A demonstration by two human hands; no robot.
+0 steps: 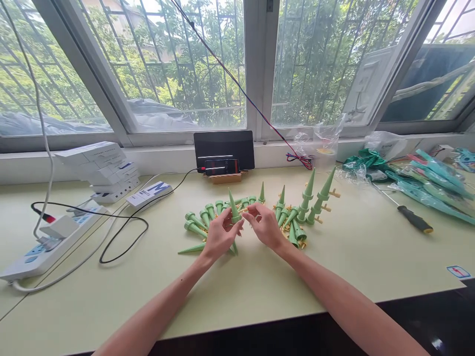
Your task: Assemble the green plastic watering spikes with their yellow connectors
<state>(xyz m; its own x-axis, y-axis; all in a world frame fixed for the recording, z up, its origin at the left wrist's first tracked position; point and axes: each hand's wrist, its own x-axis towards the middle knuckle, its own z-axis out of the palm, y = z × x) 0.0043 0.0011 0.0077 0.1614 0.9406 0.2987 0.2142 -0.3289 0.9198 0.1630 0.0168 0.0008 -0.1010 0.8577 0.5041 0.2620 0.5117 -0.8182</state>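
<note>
**Green spike, held over mid-table**

Item: one green spike point(233, 207), upright, point up, above the table point(260, 282). The left hand point(221, 234) is closed around its lower body. The right hand point(265, 225) has its fingertips pinched narrow at the spike's right side; what they grip is too small to tell. Just beyond lies a fanned row of spikes point(202, 218). More spikes point(309, 200) are to the right. A screwdriver point(414, 219) is at far right.

Bright daylight floods in through the windows point(159, 64), shadows stay soft, and wide-angle distortion bends the edges
</note>
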